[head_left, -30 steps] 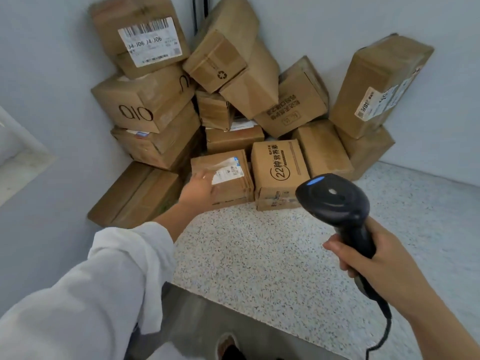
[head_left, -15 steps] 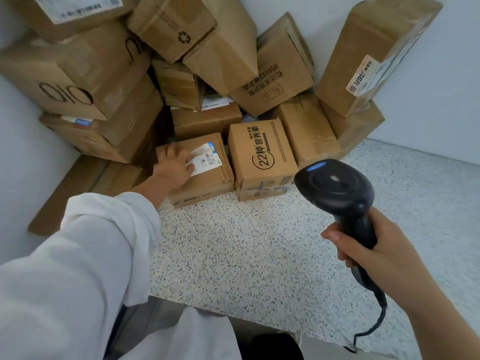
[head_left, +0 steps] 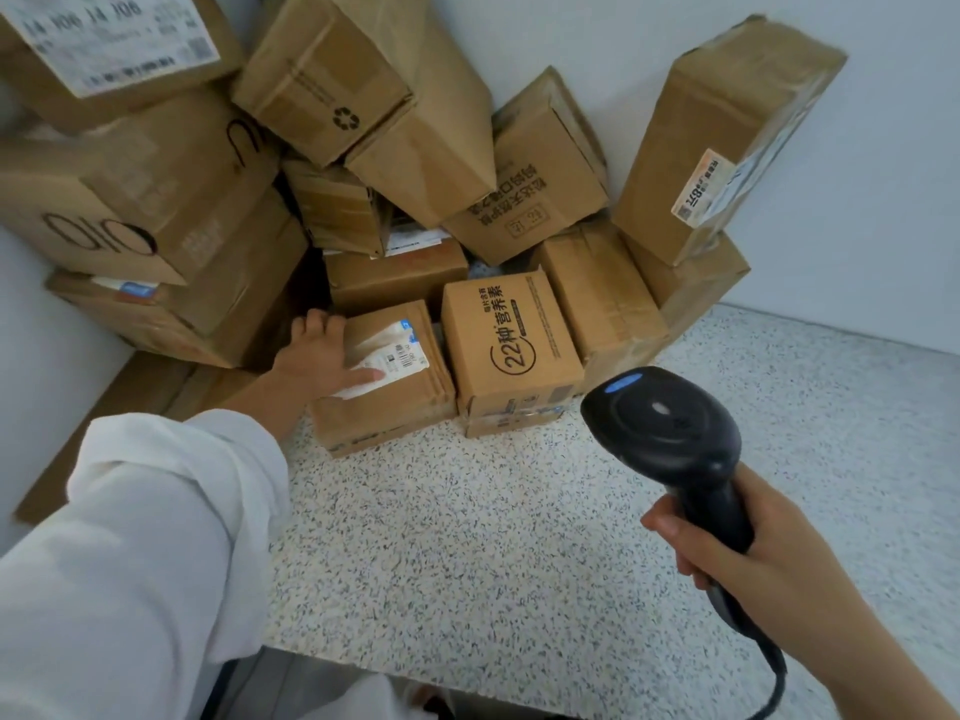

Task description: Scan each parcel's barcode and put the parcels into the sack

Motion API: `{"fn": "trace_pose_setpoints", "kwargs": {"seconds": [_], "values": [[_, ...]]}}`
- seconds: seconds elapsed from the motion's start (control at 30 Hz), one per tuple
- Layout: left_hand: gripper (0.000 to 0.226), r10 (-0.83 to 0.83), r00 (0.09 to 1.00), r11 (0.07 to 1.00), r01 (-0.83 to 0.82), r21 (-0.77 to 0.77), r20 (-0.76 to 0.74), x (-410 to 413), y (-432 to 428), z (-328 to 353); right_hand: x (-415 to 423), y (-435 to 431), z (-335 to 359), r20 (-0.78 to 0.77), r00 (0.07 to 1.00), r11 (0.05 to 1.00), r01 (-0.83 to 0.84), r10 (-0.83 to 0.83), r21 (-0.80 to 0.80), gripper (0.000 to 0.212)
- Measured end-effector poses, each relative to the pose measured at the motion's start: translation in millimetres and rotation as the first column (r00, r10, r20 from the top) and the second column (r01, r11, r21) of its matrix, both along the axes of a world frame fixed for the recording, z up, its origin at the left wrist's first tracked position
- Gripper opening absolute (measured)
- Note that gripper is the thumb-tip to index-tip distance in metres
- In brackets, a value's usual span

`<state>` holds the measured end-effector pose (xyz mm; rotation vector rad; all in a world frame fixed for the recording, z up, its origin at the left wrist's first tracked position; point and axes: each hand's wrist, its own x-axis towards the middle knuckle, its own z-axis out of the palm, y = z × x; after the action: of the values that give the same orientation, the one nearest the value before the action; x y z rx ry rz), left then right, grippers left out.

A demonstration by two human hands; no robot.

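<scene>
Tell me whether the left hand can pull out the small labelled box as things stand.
Probably yes: the left hand is on the labelled box, which sits at the pile's front with nothing stacked on top.
</scene>
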<state>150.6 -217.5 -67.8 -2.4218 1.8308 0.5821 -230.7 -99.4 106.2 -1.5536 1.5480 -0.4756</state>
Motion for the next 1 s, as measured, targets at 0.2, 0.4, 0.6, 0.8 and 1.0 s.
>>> {"fn": "trace_pose_setpoints", "kwargs": {"seconds": [0.2,0.4,0.6,0.8,1.0], "values": [[0.1,0.032,0.999,0.999,-0.031,0.018,-0.023,-20.4,37.1,2.5,14.5,4.6,-6.8,0.004,0.997,0.997,-0.071,0.071,0.01,0.012],[0.096,0.055,0.997,0.998,-0.055,-0.017,-0.049,-44.7,92.9,1.4,21.8,20.8,-11.4,0.045,0.99,0.99,-0.137,0.136,0.016,0.013],[0.088,-0.039,0.987,0.997,0.027,-0.076,-0.158,-75.6,152.2,-7.8,9.8,38.6,-15.4,0.024,0.965,0.963,-0.262,0.261,0.061,0.014],[0.095,-0.215,0.934,0.971,0.235,0.036,-0.287,-91.5,171.0,2.0,-7.4,51.1,-12.7,-0.02,0.942,0.939,-0.331,0.335,0.093,0.015],[0.093,-0.303,0.911,0.946,0.323,0.029,-0.278,-112.6,175.0,14.7,-18.9,57.8,-8.0,-0.043,0.91,0.906,-0.405,0.412,0.127,0.015]]}}
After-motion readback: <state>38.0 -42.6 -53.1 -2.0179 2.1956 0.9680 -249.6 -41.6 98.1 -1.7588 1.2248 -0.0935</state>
